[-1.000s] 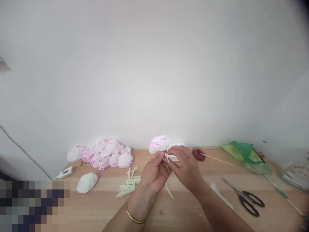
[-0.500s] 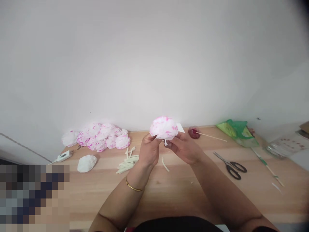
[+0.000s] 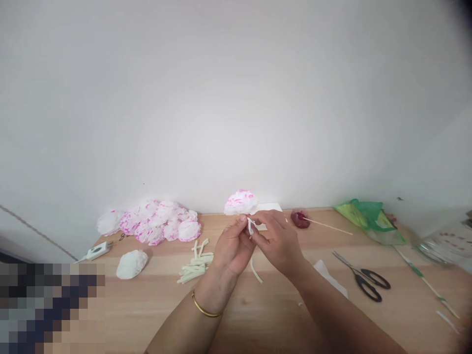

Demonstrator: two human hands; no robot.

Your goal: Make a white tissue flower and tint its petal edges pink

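Observation:
A white tissue paper flower [image 3: 241,201] with pink-tipped edges is held up over the middle of the table. My left hand [image 3: 233,246] grips it from below, thumb and fingers closed at its base. Under the bloom, a thin white strip [image 3: 250,227] hangs in a small loop. The fingertips of my right hand [image 3: 278,241] pinch at this strip, close against the left fingers. Exactly how the strip passes round the base is hidden by my fingers. Just behind the flower lies a white paper sheet [image 3: 271,207].
At the left are a pile of pink-edged paper flowers [image 3: 151,223], a plain white one [image 3: 132,264], pale green strips [image 3: 195,268] and a plug [image 3: 98,250]. Rightward lie a dark red dish [image 3: 300,220] with a stick, scissors [image 3: 363,278], white paper [image 3: 329,279] and a green bag [image 3: 368,216].
My left hand has tilted the flower away, showing its base. My right hand has left the bloom's underside and now pinches the white strip from above. The head view has shifted slightly.

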